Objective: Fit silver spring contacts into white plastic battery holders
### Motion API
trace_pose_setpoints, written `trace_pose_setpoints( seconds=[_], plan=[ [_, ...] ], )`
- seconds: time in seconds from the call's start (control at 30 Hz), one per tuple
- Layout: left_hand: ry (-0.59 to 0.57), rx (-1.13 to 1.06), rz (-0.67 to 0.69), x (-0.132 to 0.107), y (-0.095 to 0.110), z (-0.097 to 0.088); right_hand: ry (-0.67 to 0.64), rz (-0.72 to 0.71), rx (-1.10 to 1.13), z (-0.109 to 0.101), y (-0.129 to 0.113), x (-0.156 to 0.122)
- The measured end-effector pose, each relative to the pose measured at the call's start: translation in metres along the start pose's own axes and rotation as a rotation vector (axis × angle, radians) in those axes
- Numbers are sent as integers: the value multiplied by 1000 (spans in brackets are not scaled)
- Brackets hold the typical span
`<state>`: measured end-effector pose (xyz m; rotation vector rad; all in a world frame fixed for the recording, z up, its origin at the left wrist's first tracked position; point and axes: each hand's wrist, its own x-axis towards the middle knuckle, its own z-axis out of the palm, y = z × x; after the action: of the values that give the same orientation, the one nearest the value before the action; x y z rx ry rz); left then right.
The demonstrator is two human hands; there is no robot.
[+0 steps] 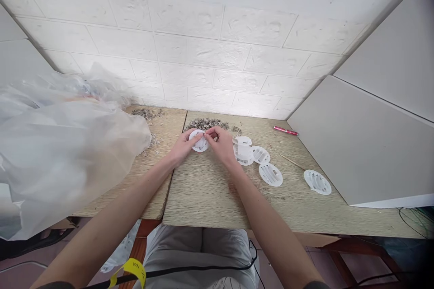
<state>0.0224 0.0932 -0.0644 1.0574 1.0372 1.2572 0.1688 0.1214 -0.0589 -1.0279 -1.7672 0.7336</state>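
Observation:
My left hand (182,146) grips a round white plastic disc (200,143) by its left side, thumb over its face. The disc has slots and small dark marks. At the disc's upper right edge, the fingertips of my right hand (222,145) are pinched together; whatever lies between them is too small to make out. Just behind both hands spreads a pile of small metal pieces (207,123). To the right of my right hand lie several similar white discs (261,155), some of them overlapping.
A large translucent plastic bag (74,144) bulges over the table's left side. More small metal pieces (147,113) lie beside it. A thin wooden stick (291,161), another white disc (318,182) and a red pen (285,131) are on the right, near a grey panel (366,144).

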Motion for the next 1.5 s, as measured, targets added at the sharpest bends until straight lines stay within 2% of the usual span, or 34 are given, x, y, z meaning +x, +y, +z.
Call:
trace_pose_setpoints(
  seconds=[0.2, 0.43, 0.7, 1.07, 1.2, 1.33, 1.4, 1.5],
  plan=[
    [-26, -25, -56, -1, 3, -1, -56, 191, 287, -1, 5, 2],
    [57, 120, -19, -5, 6, 3, -88, 313, 413, 4, 5, 1],
    [50, 142, 34, -2, 1, 2, -84, 315, 497, 8, 4, 0],
    [64, 229, 65, -3, 1, -1, -88, 277, 472, 9, 10, 1],
    [83, 76, -12, -2, 3, 0, -62, 323, 547, 8, 8, 2],
    [-44, -255, -127, -3, 10, 0, 54, 481, 645, 6, 7, 4],
    [-104, -313, -133, -3, 13, -1, 92, 538, 671, 6, 8, 6],
    [-115, -317, -105, -2, 12, -3, 96, 530, 649, 5, 8, 7]
  ],
)
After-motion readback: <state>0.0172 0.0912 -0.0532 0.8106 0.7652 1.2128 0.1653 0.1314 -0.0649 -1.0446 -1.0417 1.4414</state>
